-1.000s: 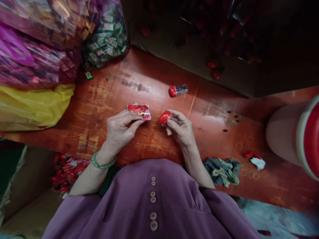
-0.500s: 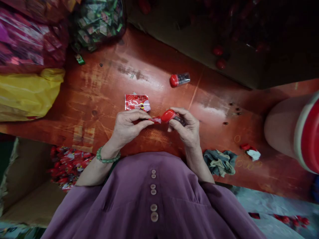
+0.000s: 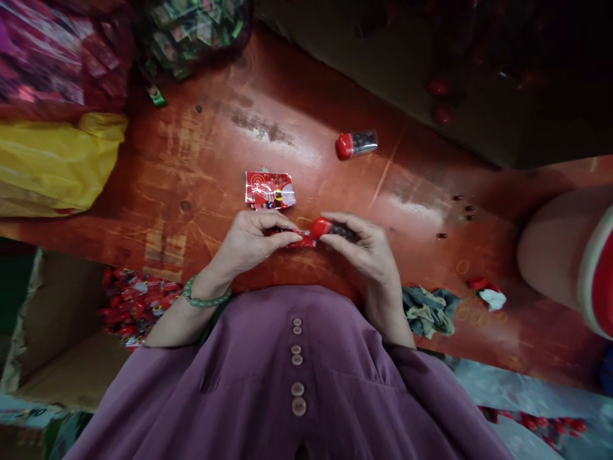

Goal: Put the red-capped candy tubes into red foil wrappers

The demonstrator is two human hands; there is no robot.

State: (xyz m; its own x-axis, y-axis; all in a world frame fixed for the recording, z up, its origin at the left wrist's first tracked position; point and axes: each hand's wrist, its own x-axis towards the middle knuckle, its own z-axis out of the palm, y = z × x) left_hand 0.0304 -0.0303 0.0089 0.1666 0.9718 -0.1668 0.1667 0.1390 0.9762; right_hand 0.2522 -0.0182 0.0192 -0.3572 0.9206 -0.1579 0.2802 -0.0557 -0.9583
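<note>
Thumb and fingers of my left hand (image 3: pixel 258 239) pinch a small shiny red packet (image 3: pixel 305 241), its end turned to the right. My right hand (image 3: pixel 371 249) is closed around a small clear capsule-shaped container with a rounded red cap (image 3: pixel 321 228) and dark contents. The cap points left, right at the end of the packet; whether they touch I cannot tell. Just beyond my left hand, printed red packets (image 3: pixel 271 190) lie flat on the table. Farther back, a second red-capped container (image 3: pixel 357 144) with dark balls inside lies on its side.
A cardboard box (image 3: pixel 62 332) of red packets stands at lower left. Yellow (image 3: pixel 57 166), pink (image 3: pixel 62 57) and green-filled (image 3: pixel 196 32) bags sit at left and back. To the right are a bucket (image 3: pixel 550 249), a crumpled cloth (image 3: pixel 431 311) and small dark balls (image 3: pixel 457 198). A dark box (image 3: pixel 383 70) stands behind.
The capped container in my right hand is turned more level, its cap brought against or close to the packet's end. The packet in my left hand shows more of its face. The view has shifted slightly.
</note>
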